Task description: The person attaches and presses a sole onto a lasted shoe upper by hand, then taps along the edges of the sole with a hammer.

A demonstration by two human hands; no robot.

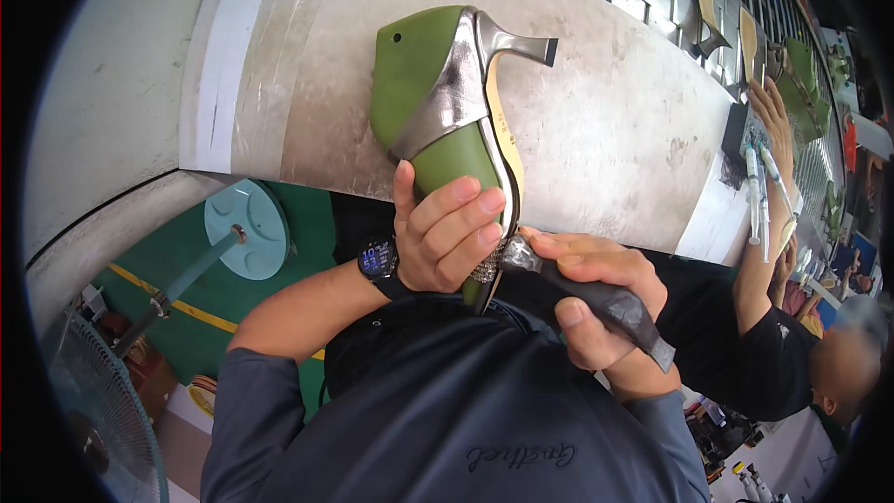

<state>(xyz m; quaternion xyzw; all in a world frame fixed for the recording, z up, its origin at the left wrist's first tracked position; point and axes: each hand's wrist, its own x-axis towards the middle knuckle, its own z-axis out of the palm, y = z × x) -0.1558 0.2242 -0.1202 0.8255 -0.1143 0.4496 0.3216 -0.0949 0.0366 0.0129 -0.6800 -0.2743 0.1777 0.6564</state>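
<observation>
One high-heeled shoe (447,121), still mounted on a green last, is held above the near edge of the grey worktop (605,121), sole turned to the right and heel pointing away from the body. The left hand (442,233) is clamped round the toe end, thumb on the near side and fingers folded across the green last, apparently so that the sole edge is kept steady and exposed. The right hand (596,303) is closed round one dark, tape-wrapped tool (596,303), whose metal tip is pressed against the sparkling toe trim, just beside the left fingers; the two hands are thus brought almost together at the shoe's toe. One wristwatch (379,261) is worn on the left wrist.

At the right, a second person's hand (773,121) is raised over the worktop's end, where about three syringes (759,191) are seen standing close together. Farther along, several more shoes on lasts (708,9) are lined up; an exact count cannot be made. One fan (102,419) and one round pale-blue stand (250,228) are seen below on the left.
</observation>
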